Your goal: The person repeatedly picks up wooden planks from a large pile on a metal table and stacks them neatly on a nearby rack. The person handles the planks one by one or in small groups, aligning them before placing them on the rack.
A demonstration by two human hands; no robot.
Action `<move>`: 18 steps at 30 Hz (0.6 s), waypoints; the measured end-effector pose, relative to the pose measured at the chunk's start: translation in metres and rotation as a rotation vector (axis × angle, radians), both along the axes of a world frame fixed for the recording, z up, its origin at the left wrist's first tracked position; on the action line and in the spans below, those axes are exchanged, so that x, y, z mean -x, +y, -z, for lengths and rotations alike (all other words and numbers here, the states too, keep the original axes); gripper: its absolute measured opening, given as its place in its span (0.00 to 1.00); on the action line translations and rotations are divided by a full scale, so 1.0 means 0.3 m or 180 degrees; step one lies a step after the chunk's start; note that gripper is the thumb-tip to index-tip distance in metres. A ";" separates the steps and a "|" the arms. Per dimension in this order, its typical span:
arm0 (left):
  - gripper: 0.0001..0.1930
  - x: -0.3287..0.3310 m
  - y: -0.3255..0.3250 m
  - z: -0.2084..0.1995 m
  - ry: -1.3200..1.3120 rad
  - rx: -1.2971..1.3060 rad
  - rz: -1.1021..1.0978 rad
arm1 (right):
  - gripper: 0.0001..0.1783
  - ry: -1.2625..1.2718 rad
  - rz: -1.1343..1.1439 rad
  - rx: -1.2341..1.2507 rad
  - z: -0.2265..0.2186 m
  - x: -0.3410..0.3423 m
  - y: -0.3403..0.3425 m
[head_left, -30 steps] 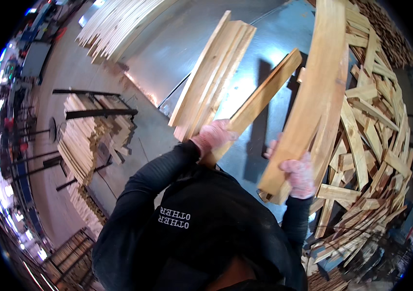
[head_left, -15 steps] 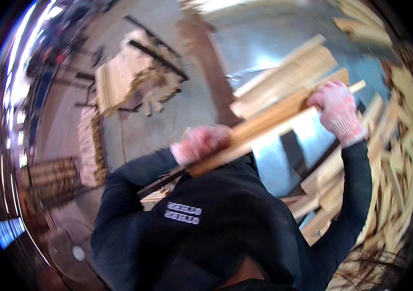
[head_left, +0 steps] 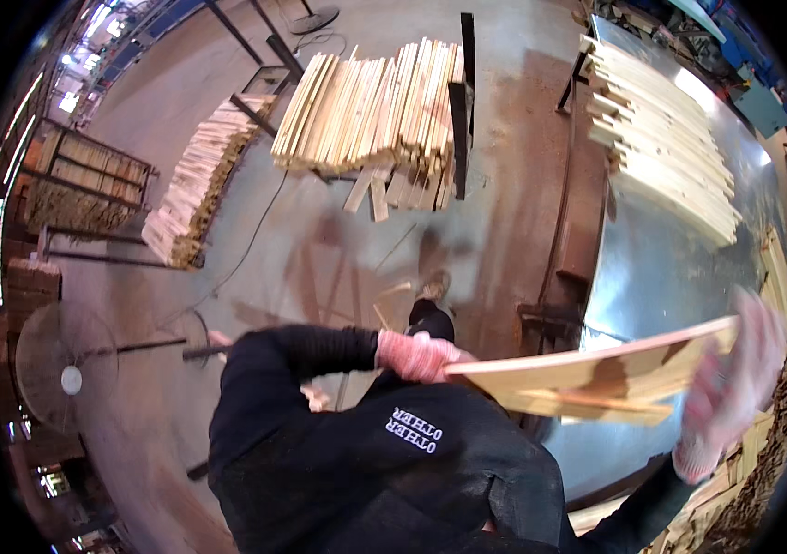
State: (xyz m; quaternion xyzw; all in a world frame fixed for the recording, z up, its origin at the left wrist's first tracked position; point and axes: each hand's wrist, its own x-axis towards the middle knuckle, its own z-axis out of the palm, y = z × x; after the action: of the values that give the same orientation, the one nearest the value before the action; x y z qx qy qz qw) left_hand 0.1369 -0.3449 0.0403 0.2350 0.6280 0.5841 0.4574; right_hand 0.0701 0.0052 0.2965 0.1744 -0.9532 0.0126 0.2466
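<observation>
My left hand [head_left: 423, 356], in a red-and-white knit glove, is closed around the near-left end of a pale wooden board [head_left: 587, 369], which slants up to the right in front of my body. Against its lower side lies a narrower wood strip [head_left: 587, 406]; whether my left hand grips that too is hidden. My right hand [head_left: 730, 388], gloved alike, is at the board's right end. Motion smears its fingers, so I cannot make out whether they touch the wood.
A shiny metal table [head_left: 633, 286] on the right carries a row of pale boards [head_left: 661, 138]. Ahead, a stack of wood strips [head_left: 366, 106] rests in a black metal rack [head_left: 461, 120]. A round fan [head_left: 66, 369] stands at left. More wood pieces [head_left: 716, 503] lie at lower right.
The view has swung right, away from the wood heap. The boards in my hands have come off the table side toward my front, and my right hand has moved to their far end.
</observation>
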 end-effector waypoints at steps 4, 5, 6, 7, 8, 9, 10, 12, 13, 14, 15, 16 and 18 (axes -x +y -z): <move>0.25 0.178 -0.352 -0.028 -0.0703 0.0906 -0.0242 | 0.36 0.0218 0.0692 0.2100 0.177 0.046 -0.202; 0.22 0.194 -0.429 -0.045 -0.0839 0.1093 -0.0291 | 0.38 -0.0317 0.0753 0.2954 0.290 0.081 -0.274; 0.22 0.200 -0.495 -0.062 -0.0813 0.0670 -0.0912 | 0.40 -0.0713 0.0646 0.3789 0.401 0.125 -0.353; 0.24 0.207 -0.547 -0.077 -0.1345 0.0921 -0.1060 | 0.43 -0.1251 0.0485 0.4505 0.515 0.185 -0.443; 0.27 0.219 -0.573 -0.083 -0.1213 0.0419 -0.1216 | 0.45 -0.1519 0.0430 0.5116 0.610 0.239 -0.540; 0.31 0.231 -0.594 -0.089 -0.1075 0.0222 -0.1278 | 0.48 -0.2260 0.0083 0.5556 0.675 0.313 -0.622; 0.34 0.236 -0.601 -0.090 -0.0198 -0.0191 -0.1557 | 0.47 -0.2780 -0.1044 0.6537 0.768 0.366 -0.769; 0.39 0.260 -0.600 -0.087 0.0093 0.0849 -0.1279 | 0.56 -0.2719 -0.0482 0.6924 0.808 0.500 -0.939; 0.38 0.276 -0.595 -0.087 -0.0071 0.0862 -0.1568 | 0.59 -0.3437 -0.0611 0.7075 0.799 0.562 -1.004; 0.37 0.291 -0.596 -0.089 -0.0194 0.0975 -0.1872 | 0.58 -0.3648 -0.0670 0.6815 0.792 0.616 -1.072; 0.37 0.307 -0.597 -0.093 -0.0310 0.0972 -0.2137 | 0.57 -0.3892 -0.0886 0.6927 0.782 0.667 -1.128; 0.36 0.329 -0.615 -0.093 -0.0242 0.0903 -0.2382 | 0.58 -0.4127 -0.1157 0.6888 0.782 0.720 -1.178; 0.33 0.390 -0.671 -0.083 0.0021 0.0748 -0.2961 | 0.61 -0.4301 -0.1307 0.7024 0.804 0.800 -1.231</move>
State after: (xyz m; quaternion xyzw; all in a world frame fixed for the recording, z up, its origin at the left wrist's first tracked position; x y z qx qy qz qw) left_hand 0.0200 -0.5460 0.0650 -0.1225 0.7298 0.6511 0.1689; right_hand -0.1698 -0.3640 0.0554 -0.0177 -0.3321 0.9032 -0.2714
